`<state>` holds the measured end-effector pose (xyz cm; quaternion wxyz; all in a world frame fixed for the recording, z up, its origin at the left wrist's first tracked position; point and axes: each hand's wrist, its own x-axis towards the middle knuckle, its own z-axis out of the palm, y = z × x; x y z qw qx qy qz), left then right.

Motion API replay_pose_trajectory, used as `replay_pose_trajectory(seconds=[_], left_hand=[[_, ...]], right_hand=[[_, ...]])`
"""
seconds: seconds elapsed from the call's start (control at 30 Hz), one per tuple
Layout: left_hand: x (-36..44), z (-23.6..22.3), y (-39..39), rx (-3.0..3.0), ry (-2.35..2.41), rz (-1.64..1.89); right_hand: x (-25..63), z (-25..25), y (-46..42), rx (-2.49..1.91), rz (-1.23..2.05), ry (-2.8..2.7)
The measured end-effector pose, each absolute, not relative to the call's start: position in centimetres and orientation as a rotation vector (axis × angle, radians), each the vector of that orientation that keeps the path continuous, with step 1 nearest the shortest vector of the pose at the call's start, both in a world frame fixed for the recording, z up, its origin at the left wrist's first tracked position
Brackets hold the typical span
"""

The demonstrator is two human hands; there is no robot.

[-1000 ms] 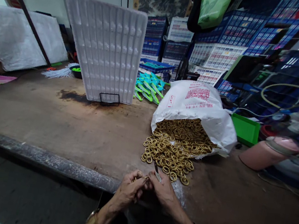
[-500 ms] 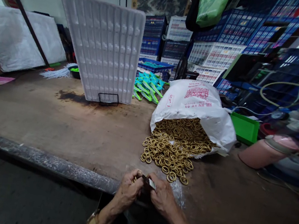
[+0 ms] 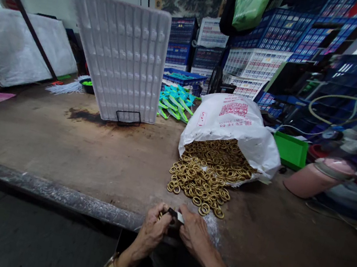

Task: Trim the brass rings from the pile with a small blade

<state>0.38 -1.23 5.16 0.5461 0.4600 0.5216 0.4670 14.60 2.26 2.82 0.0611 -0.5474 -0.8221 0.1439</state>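
Close to the table's front edge, my left hand is closed around a brass-coloured ring, which shows between its fingers; I cannot tell how many it holds. My right hand grips a small black-and-white tool, its dark end reaching to the left fingertips. The tool's exact kind is unclear. Just beyond both hands lies a heap of brass-coloured rings, spilling from the mouth of a white woven sack that rests on its side.
A ribbed plastic tray stands upright on the brown table. Behind it are turquoise and green pieces and stacked crates. A green tray and a pink bottle stand on the right.
The tool between my hands has turned slightly, and more of its white part shows. Both hands stay at nearly the same spot; the whole view has shifted a little.
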Motion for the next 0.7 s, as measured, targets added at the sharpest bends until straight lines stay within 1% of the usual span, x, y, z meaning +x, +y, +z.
replay_pose_trajectory(seconds=[0.17, 0.27, 0.47, 0.57, 0.7], left_hand=[[0.4, 7.6, -3.1, 1.047, 1.047, 0.952], [0.1, 7.3, -4.2, 0.984, 0.907, 0.806], [-1.8, 1.3, -6.0, 0.824, 1.012, 0.504], [-2.3, -1.4, -6.8, 0.696, 1.085, 0.485], [-1.2, -3.7, -6.8, 0.538, 1.2, 0.537]], right_hand=[[17.0, 3.3, 3.3, -1.813, 0.364, -2.396], [19.3, 3.8, 3.8, -1.855, 0.313, -2.261], [24.0, 4.0, 4.2, -2.125, 0.248, -1.818], [24.8, 3.7, 3.9, -2.198, 0.248, -1.837], [23.9, 3.1, 3.5, -2.178, 0.184, -1.926]])
